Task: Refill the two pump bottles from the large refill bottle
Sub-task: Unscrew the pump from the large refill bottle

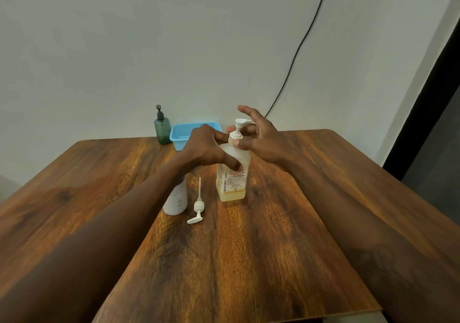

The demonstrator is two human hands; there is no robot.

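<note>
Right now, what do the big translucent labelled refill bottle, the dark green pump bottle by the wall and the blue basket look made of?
Big translucent labelled refill bottle: frosted plastic, likely; amber liquid shows through near the base.
Dark green pump bottle: tinted see-through, glossy; plastic or glass, cannot tell. Its pump is black.
Blue basket: moulded plastic, judging by its fine perforated mesh walls and solid rim.

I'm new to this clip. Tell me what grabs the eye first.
Both hands meet at the big bottle mid-table: the left hand grips its shoulder, the right hand fingers its pump collar. Nearer, a loose pump lies beside a white bottle. A green bottle and blue basket stand by the wall.
</note>
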